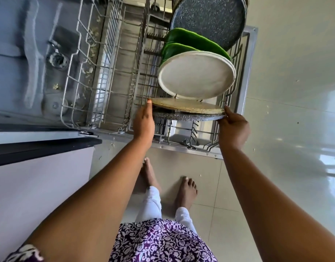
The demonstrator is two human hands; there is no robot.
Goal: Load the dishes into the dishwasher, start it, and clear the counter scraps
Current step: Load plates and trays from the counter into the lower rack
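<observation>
Left hand [144, 120] clamps the near-left rim of a plate stack [188, 111], thumb up on the edge; right hand [232, 127] closed on the opposite rim. Stack is held level, over the front of the lower rack [113, 103], just ahead of the plates already slotted.

Handling, my read: rigid ceramic or stoneware, several plates, so heavy and chip-prone. Top plate looks cream with residue; bottom one is speckled grey. Greasy faces could slide on each other, so keep it flat. Two-hand rim grip at opposite sides is right. To slot, probably peel one plate off at a time by its edge.

Rack contents: white plate [197, 77] upright on tines nearest the stack, two green plates [191, 39] behind it, speckled grey plates [210, 17] at the back. Left half of rack looks bare. Food bits litter the tub floor [55, 78].
</observation>
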